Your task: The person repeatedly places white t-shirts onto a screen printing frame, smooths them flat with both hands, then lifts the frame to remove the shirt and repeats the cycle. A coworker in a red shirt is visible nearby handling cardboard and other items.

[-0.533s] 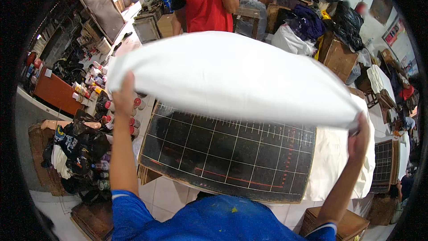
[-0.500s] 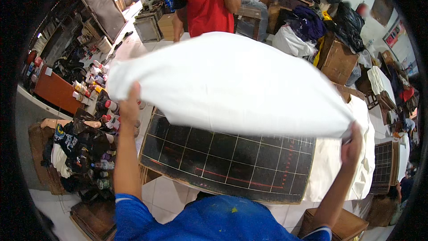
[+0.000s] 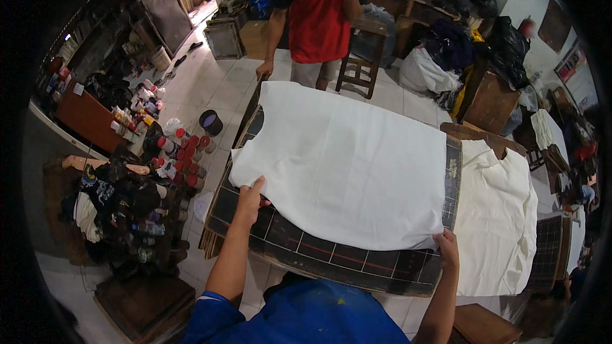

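Note:
A white fabric panel, cut like a shirt piece with curved notches at its left end, lies over a black board ruled with white grid lines. My left hand pinches the panel's near edge at its left end, thumb on top. At the near right corner my right hand grips the same panel, its cloth bunched at the fingers. The near edge sags between both hands, and a strip of the board shows in front of it.
Cream fabric pieces lie right of the board. Across it stands a person in a red top, one hand by the board's far left corner. Red-lidded bottles and a dark bucket stand on the floor at left. A wooden stool is behind.
The white panel, billowing in the air before, has come down onto the board. Both my hands have lowered toward the near edge, still holding it. The co-worker's hand now reaches the board's far left corner.

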Motion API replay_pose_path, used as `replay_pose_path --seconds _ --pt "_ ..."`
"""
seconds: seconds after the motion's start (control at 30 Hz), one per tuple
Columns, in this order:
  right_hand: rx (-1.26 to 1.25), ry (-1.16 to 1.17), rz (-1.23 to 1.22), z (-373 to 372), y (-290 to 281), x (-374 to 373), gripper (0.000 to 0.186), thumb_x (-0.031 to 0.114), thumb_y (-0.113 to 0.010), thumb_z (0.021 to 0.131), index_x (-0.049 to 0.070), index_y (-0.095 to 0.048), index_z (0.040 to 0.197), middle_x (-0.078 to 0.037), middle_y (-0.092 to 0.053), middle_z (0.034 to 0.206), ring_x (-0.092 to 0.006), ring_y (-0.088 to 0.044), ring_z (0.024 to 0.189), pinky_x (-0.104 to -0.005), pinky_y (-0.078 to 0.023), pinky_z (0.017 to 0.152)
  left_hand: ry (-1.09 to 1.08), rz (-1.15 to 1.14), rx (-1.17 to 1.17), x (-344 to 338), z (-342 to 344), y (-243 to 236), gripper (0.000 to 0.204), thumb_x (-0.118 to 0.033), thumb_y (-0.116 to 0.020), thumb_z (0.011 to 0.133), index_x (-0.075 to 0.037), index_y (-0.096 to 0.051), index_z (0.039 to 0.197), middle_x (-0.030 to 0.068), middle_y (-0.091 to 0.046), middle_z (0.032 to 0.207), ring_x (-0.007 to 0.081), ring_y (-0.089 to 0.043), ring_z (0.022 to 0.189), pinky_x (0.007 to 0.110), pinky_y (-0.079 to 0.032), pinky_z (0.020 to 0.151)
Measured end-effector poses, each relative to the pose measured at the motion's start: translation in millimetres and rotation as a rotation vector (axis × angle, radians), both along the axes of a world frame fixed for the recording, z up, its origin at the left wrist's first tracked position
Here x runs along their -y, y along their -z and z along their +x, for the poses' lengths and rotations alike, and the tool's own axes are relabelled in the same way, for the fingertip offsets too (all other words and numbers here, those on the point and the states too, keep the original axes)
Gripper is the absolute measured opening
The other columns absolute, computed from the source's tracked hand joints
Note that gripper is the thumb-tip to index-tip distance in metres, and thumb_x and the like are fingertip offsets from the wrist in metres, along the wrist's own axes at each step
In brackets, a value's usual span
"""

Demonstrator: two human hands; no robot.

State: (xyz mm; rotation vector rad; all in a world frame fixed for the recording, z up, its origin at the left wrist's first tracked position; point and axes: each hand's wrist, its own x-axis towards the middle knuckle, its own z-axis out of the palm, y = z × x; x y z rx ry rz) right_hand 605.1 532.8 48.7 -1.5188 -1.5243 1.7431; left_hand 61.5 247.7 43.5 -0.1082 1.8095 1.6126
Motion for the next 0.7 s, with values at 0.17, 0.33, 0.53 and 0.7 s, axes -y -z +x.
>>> replay_pose_path --seconds 0.17,0.33,0.53,0.7 --pt "-0.051 0.010 0.056 -25 0 -13 0.026 0.023 -0.065 0.103 0.001 -0.069 0.116 -0.005 -0.074 0.105 -0.0161 -0.070 0.097 -0.0311 -0.054 0.088 0.079 0.024 -0.166 -21 -13 -18 0.044 -0.037 -0.069 0.100 0.001 -0.062 0.122 0.0094 -0.070 0.100 0.0179 -0.068 0.083 0.030 -0.057 0.057" --pt "-0.684 0.155 0.004 -71 -81 -104 0.023 0.022 -0.058 0.107 0.003 -0.064 0.119 -0.009 -0.070 0.114 -0.0218 -0.066 0.111 -0.0399 -0.054 0.098 0.175 0.178 -0.485 -111 -116 -80 0.034 -0.035 -0.067 0.103 -0.003 -0.075 0.110 0.0048 -0.075 0.097 0.0153 -0.069 0.090 0.035 -0.056 0.074" --pt "-0.812 0.085 0.242 -145 -226 -200 0.025 0.027 -0.066 0.105 0.006 -0.069 0.117 -0.006 -0.073 0.116 -0.0209 -0.070 0.108 -0.0406 -0.054 0.101 0.051 0.313 -0.559 -237 -240 -209 0.034 -0.039 -0.069 0.100 -0.006 -0.074 0.105 0.0034 -0.070 0.095 0.0155 -0.062 0.079 0.034 -0.050 0.068" --pt "-0.821 0.193 0.232 -165 -287 -204 0.032 0.028 -0.065 0.105 0.003 -0.066 0.124 -0.009 -0.072 0.121 -0.0241 -0.071 0.109 -0.0415 -0.054 0.102 -0.092 0.532 -0.667 -269 -255 -262 0.035 -0.041 -0.072 0.098 -0.006 -0.074 0.102 0.0020 -0.070 0.091 0.0135 -0.058 0.072 0.031 -0.046 0.063"
